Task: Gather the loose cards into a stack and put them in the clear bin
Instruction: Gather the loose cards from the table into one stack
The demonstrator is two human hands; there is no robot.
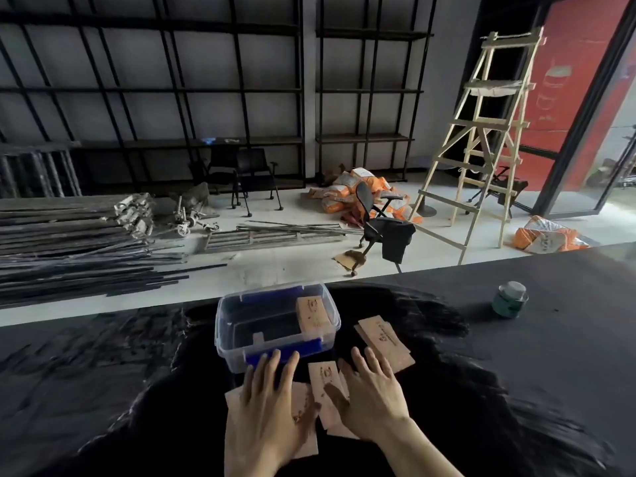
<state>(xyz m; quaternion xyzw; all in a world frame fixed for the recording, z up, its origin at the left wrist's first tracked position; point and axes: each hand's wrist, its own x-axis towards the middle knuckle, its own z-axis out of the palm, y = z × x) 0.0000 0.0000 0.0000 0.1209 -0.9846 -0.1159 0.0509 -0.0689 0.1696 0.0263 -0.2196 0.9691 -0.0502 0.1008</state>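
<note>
Head view: one card (311,310) already sits in the clear bin (275,325), the rest lie loose on the table (516,356). My left hand (272,404) and right hand (373,397) press flat and spread on loose cards (323,380), gripping nothing. Card print's too blurry to read.

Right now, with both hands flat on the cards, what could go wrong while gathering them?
1. The cards right of the clear bin lie beyond both hands and could be left out.
2. The left hand has its fingers against the bin wall; a push may shove it.
3. The cards under the right hand overlap crookedly and may slide apart.
</note>
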